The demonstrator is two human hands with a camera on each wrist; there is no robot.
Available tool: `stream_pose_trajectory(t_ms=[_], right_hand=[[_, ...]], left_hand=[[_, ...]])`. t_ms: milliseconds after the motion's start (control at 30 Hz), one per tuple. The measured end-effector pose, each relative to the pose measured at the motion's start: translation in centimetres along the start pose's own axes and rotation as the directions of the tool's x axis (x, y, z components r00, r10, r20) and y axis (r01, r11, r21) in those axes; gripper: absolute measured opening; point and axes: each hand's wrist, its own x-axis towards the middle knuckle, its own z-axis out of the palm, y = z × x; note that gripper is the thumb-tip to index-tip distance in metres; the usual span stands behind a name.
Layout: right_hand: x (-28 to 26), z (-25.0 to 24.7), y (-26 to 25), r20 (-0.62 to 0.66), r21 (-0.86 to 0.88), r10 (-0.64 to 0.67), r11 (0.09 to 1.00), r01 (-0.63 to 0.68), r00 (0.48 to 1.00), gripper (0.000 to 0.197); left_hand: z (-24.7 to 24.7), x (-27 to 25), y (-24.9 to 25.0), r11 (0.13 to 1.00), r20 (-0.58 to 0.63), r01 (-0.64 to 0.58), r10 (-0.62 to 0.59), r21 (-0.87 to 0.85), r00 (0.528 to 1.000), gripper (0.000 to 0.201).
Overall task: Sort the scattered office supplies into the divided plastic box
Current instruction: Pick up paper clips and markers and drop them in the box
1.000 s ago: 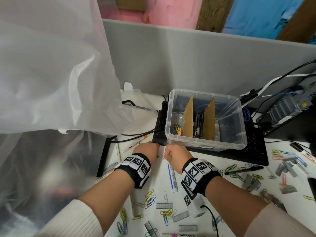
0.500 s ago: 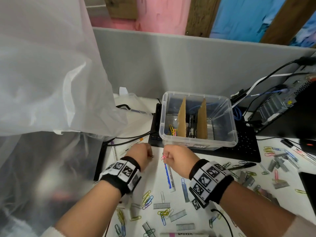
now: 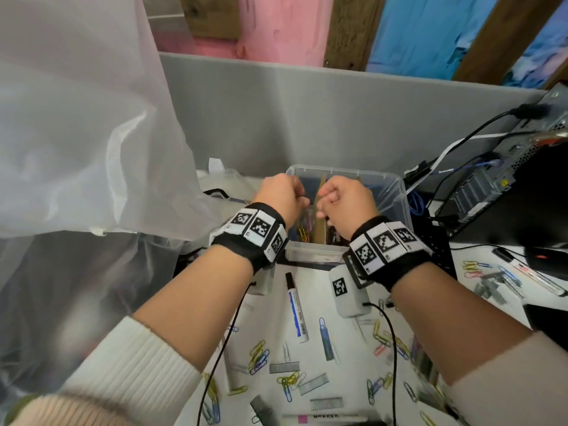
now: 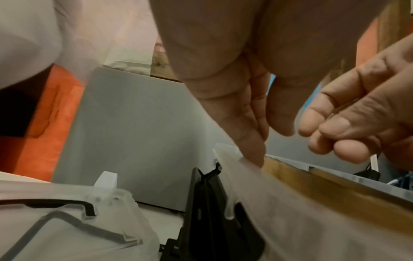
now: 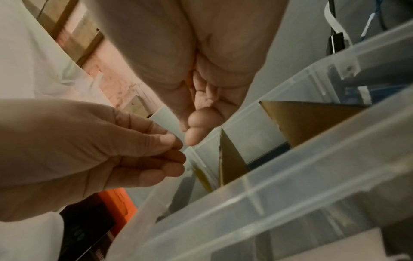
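The clear divided plastic box [image 3: 396,187] stands at the back of the desk, split by upright cardboard dividers [image 3: 322,186]. Both hands hover just above its left compartment, where coloured paper clips [image 3: 302,235] lie. My left hand [image 3: 299,195] presses thumb to fingertips [image 5: 176,157] in a pinch on a small paper clip that barely shows. My right hand [image 3: 322,207] is curled beside it. A thin clip wire [image 4: 342,107] runs between its fingers [image 4: 324,130]. The box rim [image 5: 268,185] and a divider [image 5: 230,159] sit right below the fingertips.
Several paper clips [image 3: 259,358], staple strips [image 3: 313,384] and a blue-labelled marker [image 3: 296,305] lie scattered on the white desk near me. A black keyboard [image 3: 439,250] lies under the box. Cables and a computer case [image 3: 491,179] crowd the right, a plastic sheet [image 3: 76,133] the left.
Both hands rose from the desk in front of the box and moved forward, so they now hang over its left compartment. The head camera tilted upward.
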Motion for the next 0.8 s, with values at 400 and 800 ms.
stream_pose_trajectory(t_ms=[400,800], right_hand=[[-4.4,-0.4,0.6,0.148,-0.006,-0.120,0.993,0.122,0.982,0.004],[-6.6,10.4,2.9,0.628,-0.266,-0.019,0.934,0.238,0.778,0.013]], left_hand=[[-1.0,-5.2,-6.4,0.986,-0.097,0.035,-0.051,-0.162,0.994,0.005],[3.4,-11.8,-13.7,0.862,0.336,0.230,-0.404,0.452,0.851,0.046]])
